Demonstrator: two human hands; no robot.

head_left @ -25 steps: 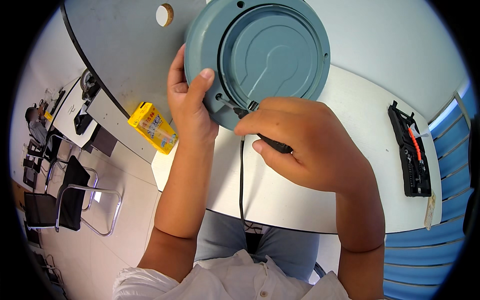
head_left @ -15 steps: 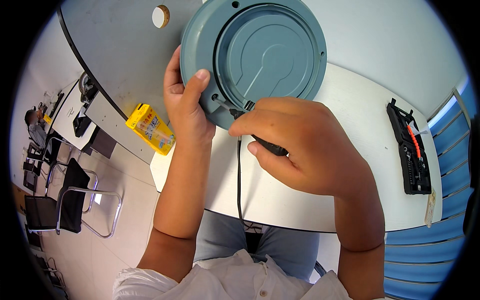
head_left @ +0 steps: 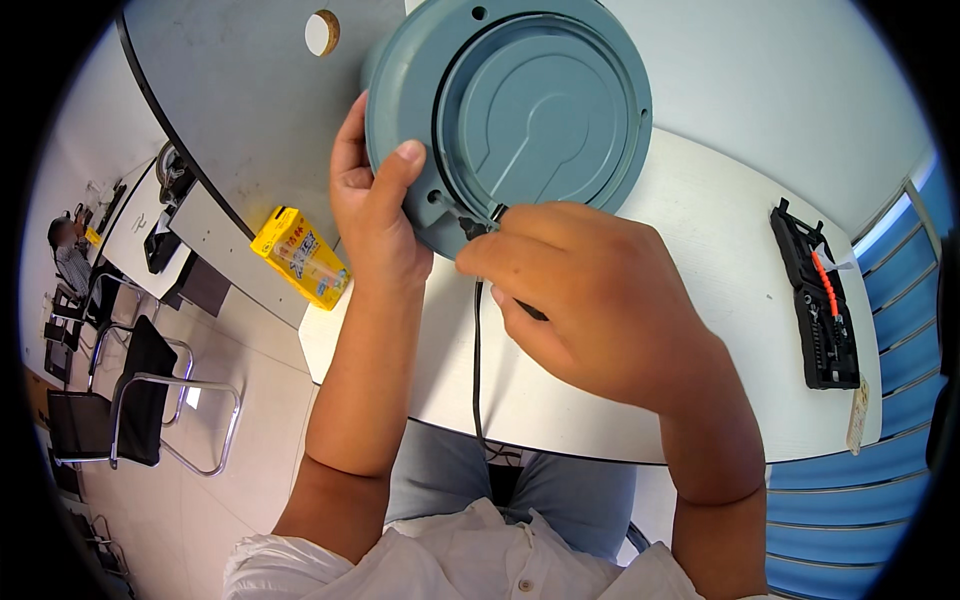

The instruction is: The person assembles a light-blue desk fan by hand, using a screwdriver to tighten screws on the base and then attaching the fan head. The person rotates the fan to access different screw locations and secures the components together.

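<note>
Head view looks straight down on a round blue-grey plastic appliance base, held tilted on its edge above the far side of the white table, underside facing the camera. Left hand grips the base at its left rim, thumb pressed flat on the underside, fingers wrapped behind the edge. Right hand sits just below the base, fingers curled tight and pinching a dark-handled tool whose tip touches the lower rim of the base's raised centre disc. A thin black cord hangs from the bottom of the base, down across the table's near edge toward the lap.

Over at the right edge of the table lies an open black tool case with a red-orange piece inside, well apart from both hands. On the grey table to the left, a yellow rectangular carton rests at the near corner, and a small round wooden disc lies farther back. Black chairs with metal frames stand on the floor at lower left.
</note>
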